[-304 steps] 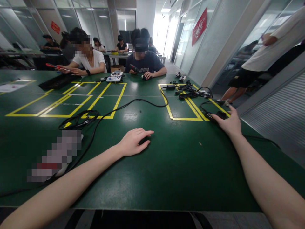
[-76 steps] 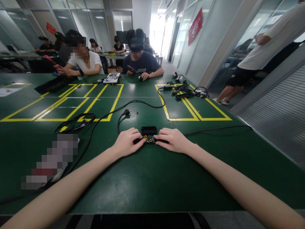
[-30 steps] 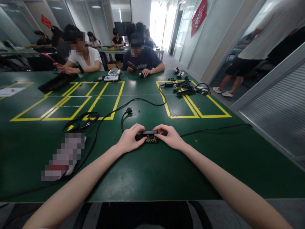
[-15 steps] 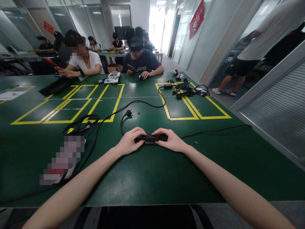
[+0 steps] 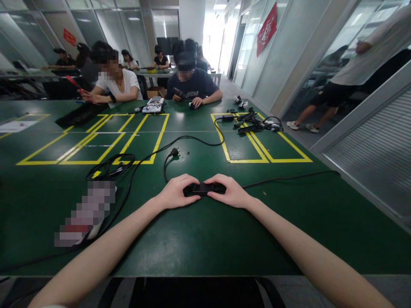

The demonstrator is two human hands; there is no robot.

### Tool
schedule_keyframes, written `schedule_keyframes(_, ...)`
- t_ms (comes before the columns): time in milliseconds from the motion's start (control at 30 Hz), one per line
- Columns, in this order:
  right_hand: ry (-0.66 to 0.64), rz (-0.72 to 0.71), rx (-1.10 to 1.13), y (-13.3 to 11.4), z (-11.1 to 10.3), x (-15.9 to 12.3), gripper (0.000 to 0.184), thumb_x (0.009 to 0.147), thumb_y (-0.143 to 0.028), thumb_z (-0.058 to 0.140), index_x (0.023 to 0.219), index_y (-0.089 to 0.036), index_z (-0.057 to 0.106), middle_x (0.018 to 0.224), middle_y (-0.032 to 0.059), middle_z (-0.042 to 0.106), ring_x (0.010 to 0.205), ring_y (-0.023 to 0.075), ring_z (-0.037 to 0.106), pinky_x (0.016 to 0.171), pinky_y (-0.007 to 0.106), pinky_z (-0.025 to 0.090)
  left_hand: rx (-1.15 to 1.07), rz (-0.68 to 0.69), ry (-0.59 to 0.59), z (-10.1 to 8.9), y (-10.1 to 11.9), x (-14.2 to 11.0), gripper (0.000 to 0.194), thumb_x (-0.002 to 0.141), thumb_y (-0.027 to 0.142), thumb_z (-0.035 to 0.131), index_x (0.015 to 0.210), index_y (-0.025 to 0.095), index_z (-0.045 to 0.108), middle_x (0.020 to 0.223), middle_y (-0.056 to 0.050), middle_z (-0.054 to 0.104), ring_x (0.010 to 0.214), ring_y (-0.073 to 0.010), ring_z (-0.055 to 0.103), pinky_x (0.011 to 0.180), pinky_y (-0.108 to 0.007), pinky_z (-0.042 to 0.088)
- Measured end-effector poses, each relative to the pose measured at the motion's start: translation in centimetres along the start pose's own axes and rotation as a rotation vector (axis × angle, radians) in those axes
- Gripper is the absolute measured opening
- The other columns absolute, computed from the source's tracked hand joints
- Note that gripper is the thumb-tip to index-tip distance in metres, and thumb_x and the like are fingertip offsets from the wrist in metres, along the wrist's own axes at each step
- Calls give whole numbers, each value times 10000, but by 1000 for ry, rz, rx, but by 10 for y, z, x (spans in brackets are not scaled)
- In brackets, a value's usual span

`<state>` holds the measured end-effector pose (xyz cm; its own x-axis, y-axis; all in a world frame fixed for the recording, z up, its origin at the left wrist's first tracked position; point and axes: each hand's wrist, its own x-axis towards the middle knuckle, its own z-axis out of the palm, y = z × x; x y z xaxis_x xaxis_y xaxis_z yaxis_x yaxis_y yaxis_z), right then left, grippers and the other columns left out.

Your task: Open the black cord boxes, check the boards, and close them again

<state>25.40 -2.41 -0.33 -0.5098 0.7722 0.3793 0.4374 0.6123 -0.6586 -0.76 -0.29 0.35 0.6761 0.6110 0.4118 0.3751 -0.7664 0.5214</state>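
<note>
A small black power adapter (image 5: pixel 203 189) lies on the green table in front of me, gripped from both ends. My left hand (image 5: pixel 180 191) pinches its left end between thumb and fingers. At the other end, my right hand (image 5: pixel 228 191) closes the same way, with the thumb on the near edge. From behind my left hand a short black cord curves up to a plug (image 5: pixel 174 152). Another black cable (image 5: pixel 289 176) runs off to the right beyond my right hand. The adapter's ends are partly covered by my fingers.
A blurred-out power strip shape (image 5: pixel 90 209) lies left, beside a coiled black cable (image 5: pixel 111 167). Tangled adapters and cords (image 5: pixel 253 122) sit within yellow tape at back right. Two people work across the table (image 5: pixel 205 256); a black tray (image 5: pixel 80 115) lies far left.
The adapter has tilted flat: the circuit parts visible along its near side are out of sight now. Both thumbs rest on its near edge. The view has shifted slightly.
</note>
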Motion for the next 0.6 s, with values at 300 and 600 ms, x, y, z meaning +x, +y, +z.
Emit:
schedule_keyframes(300, 24, -52, -6, 0, 3, -1, 254, 907, -255, 691, 1159, -218, 690, 1208, 102, 747, 1083, 239, 705, 956, 413, 560, 77, -38, -40, 0, 0, 1, 306, 860, 310, 756, 1131, 216, 651, 982, -35, 702, 882, -199, 668, 778, -309, 532)
schedule_keyframes(600, -41, 72, -12, -2, -2, 1, 397, 742, -219, 826, 1116, -217, 695, 1046, 43, 726, 939, 212, 683, 844, 351, 558, 137, 83, -104, 1, 3, 2, 248, 983, 320, 612, 1200, 197, 614, 1130, -98, 711, 1035, -243, 651, 900, -372, 541)
